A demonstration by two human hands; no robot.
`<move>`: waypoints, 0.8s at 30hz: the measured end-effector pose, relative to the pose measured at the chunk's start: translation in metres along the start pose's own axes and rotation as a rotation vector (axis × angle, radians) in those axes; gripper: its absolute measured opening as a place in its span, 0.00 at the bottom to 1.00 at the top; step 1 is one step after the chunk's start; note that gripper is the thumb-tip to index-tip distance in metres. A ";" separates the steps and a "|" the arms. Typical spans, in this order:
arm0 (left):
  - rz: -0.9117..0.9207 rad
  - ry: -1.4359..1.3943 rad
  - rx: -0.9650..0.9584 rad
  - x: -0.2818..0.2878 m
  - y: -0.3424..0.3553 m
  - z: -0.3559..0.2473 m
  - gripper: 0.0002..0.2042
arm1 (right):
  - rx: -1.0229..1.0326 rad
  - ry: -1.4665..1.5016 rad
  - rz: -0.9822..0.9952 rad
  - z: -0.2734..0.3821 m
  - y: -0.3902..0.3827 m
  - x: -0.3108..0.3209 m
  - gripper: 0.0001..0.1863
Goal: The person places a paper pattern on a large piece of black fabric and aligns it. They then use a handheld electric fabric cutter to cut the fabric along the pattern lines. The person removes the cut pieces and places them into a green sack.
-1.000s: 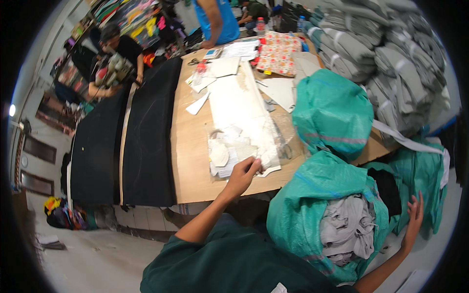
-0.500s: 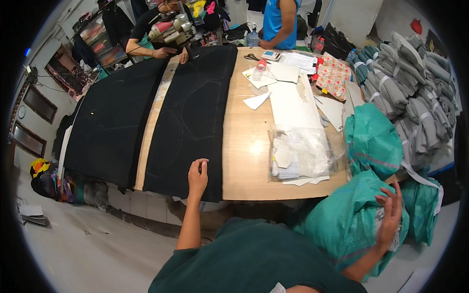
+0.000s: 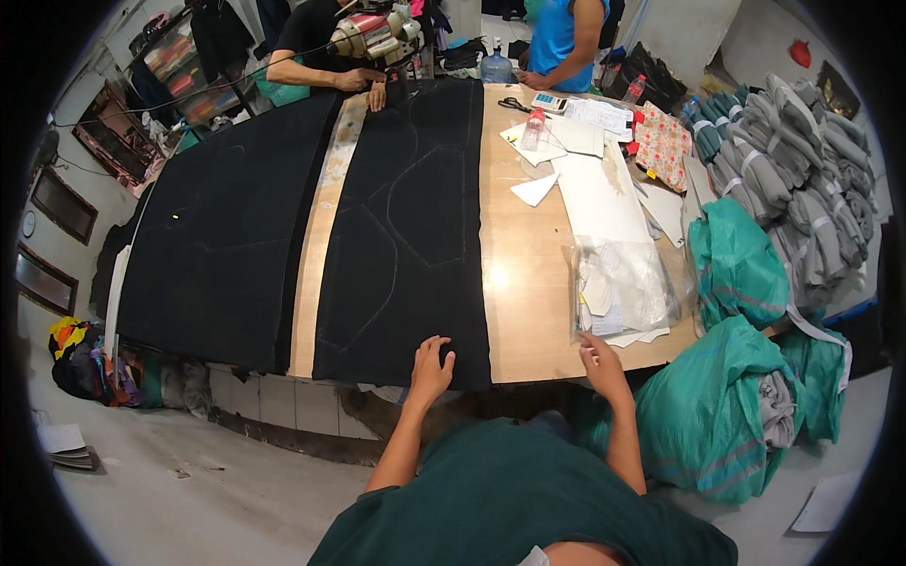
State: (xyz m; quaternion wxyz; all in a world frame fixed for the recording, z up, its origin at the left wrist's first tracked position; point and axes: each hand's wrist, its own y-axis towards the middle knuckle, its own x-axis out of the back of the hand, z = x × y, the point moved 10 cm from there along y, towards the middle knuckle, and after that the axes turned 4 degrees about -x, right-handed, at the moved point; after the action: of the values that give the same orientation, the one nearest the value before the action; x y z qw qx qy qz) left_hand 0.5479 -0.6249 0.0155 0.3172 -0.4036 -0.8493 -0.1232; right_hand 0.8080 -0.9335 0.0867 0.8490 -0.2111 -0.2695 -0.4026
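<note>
My left hand (image 3: 431,371) hovers at or rests on the near edge of a black fabric stack (image 3: 415,208); I cannot tell if it touches. Its fingers are loosely bent, with nothing in them. Pale chalk outlines of curved pattern pieces run over this stack. My right hand (image 3: 603,368) is at the table's near edge, close to a clear plastic bag (image 3: 623,288) with paper pieces in it. Those fingers are apart and hold nothing. A second black fabric stack (image 3: 222,236) lies to the left, beyond a narrow strip of bare wood.
Across the table a person works by a cutting machine (image 3: 377,36); another person in a blue top (image 3: 563,42) stands there. Scissors (image 3: 514,104), a calculator (image 3: 548,103) and a bottle (image 3: 533,130) lie far right. Green sacks (image 3: 703,415) and grey bundles (image 3: 793,179) crowd the right.
My right hand has moved left from the green sack to the table's edge. My left hand sits slightly lower and further right. The view has shifted, and the cutting machine appears further right.
</note>
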 end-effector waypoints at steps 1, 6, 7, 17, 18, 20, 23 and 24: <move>0.000 0.000 -0.004 0.000 -0.002 0.003 0.19 | -0.003 -0.021 0.046 -0.005 0.002 -0.015 0.21; 0.007 0.002 -0.012 -0.004 0.001 0.007 0.19 | -0.059 -0.197 0.303 -0.044 0.007 -0.086 0.17; 0.011 -0.004 0.001 -0.005 0.001 0.008 0.19 | -0.073 -0.249 0.365 -0.059 0.008 -0.103 0.16; 0.079 -0.015 0.095 -0.005 0.009 0.014 0.18 | -0.080 -0.144 0.411 -0.145 0.030 -0.161 0.16; 0.091 -0.023 0.115 -0.004 0.010 0.015 0.19 | -0.078 -0.125 0.432 -0.146 0.032 -0.161 0.16; 0.107 -0.039 0.100 -0.001 0.011 0.019 0.19 | -0.073 -0.133 0.461 -0.140 0.033 -0.163 0.16; 0.147 -0.147 0.092 0.006 0.021 0.019 0.19 | -0.089 -0.256 0.452 -0.128 0.037 -0.159 0.15; 0.161 -0.191 0.093 0.014 0.029 0.018 0.19 | -0.095 -0.313 0.437 -0.118 0.044 -0.158 0.14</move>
State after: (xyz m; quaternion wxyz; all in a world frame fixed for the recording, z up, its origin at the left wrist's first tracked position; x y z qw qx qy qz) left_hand 0.5558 -0.5894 0.0089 0.2620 -0.4650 -0.8455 -0.0187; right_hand 0.7925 -0.8854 -0.1090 0.8530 -0.3634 -0.3262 -0.1844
